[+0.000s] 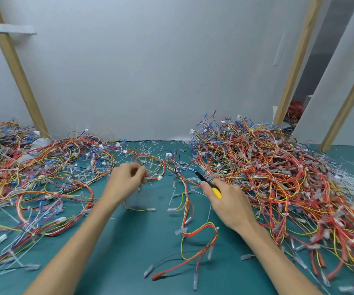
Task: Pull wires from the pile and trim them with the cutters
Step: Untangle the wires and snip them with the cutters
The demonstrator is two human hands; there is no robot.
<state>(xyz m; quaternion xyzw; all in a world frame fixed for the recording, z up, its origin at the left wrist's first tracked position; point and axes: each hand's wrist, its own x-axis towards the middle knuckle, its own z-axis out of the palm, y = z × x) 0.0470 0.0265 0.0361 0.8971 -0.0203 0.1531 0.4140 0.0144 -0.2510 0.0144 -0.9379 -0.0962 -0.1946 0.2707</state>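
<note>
A large tangled pile of red, orange, yellow and blue wires [263, 167] covers the right side of the green table mat [129, 241]. A second spread of wires [33, 177] lies on the left. My right hand [229, 201] grips the yellow-and-black cutters [210, 186], whose black tip points up-left toward a wire bundle at the pile's edge. My left hand [127, 179] hovers above the mat with its fingers curled; a blurred thin yellow wire with a clear sleeve [142, 208] hangs just below it, and I cannot tell whether the fingers pinch it.
Loose harnesses with clear connectors [199, 235] lie on the mat near me. White cable-tie offcuts [350, 179] litter the right edge. A white wall stands behind, with slanted wooden posts on the left [16, 67] and on the right [297, 60].
</note>
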